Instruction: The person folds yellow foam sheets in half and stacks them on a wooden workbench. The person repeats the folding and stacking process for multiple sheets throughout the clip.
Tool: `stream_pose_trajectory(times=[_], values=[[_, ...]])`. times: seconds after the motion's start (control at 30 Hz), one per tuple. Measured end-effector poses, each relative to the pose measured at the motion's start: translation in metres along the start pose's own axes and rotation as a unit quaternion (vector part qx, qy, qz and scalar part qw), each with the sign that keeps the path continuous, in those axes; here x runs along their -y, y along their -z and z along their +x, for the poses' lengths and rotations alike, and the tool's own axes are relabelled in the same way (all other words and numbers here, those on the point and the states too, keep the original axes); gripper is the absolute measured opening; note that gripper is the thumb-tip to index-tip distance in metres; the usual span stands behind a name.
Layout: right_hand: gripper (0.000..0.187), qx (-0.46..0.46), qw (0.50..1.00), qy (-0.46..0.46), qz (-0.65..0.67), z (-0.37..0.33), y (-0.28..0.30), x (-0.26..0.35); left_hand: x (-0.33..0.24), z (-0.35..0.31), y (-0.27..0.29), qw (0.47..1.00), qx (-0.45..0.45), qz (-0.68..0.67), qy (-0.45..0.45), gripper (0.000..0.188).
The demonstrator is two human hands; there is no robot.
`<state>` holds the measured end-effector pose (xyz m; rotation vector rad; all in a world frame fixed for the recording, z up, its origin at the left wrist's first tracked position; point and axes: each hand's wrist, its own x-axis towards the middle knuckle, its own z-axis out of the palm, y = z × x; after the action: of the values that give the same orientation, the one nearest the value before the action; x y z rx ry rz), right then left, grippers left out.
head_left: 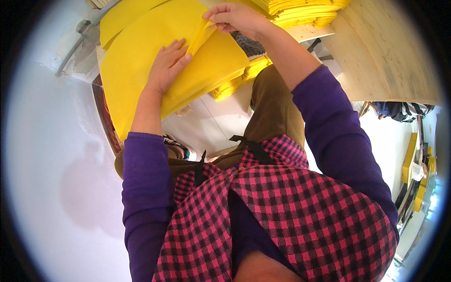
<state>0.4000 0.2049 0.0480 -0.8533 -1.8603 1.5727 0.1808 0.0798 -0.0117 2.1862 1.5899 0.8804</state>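
Spread flat and gripping nothing, the left hand (168,68) rests on the yellow sheet (136,70), which lies toward the upper left, mostly smooth. To its right, a raised fold (201,38) is not yet flat; the right hand (238,19) pinches its end between thumb and fingers. Farther right, yellow pieces (305,11) already sit stacked; how many remain, I cannot tell.

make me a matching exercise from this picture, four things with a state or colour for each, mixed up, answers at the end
1. left hand
2. right hand
3. apron
4. trousers

A. pinching up yellow cloth
B. brown
C. resting palm-down on yellow cloth
D. pink and black checks

Pairs: 1-C, 2-A, 3-D, 4-B
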Motion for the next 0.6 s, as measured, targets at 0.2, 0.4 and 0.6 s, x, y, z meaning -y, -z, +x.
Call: stream_pose_trajectory(times=[0.2, 0.4, 0.6], values=[[0.018, -0.022, 0.995, -0.02, 0.094, 0.013, -0.006, -0.007, -0.003, -0.002, 0.003, 0.998, 0.012, -0.056, 0.009, 0.058], [0.021, -0.041, 0.991, -0.023, 0.129, 0.009, -0.007, -0.009, 0.0, 0.0, 0.001, 0.998, 0.012, -0.056, 0.013, 0.049], [0.018, -0.077, 0.996, 0.009, -0.033, -0.015, 0.038, -0.027, 0.003, 0.0, -0.002, 1.0, 0.001, -0.012, 0.0, 0.045]])
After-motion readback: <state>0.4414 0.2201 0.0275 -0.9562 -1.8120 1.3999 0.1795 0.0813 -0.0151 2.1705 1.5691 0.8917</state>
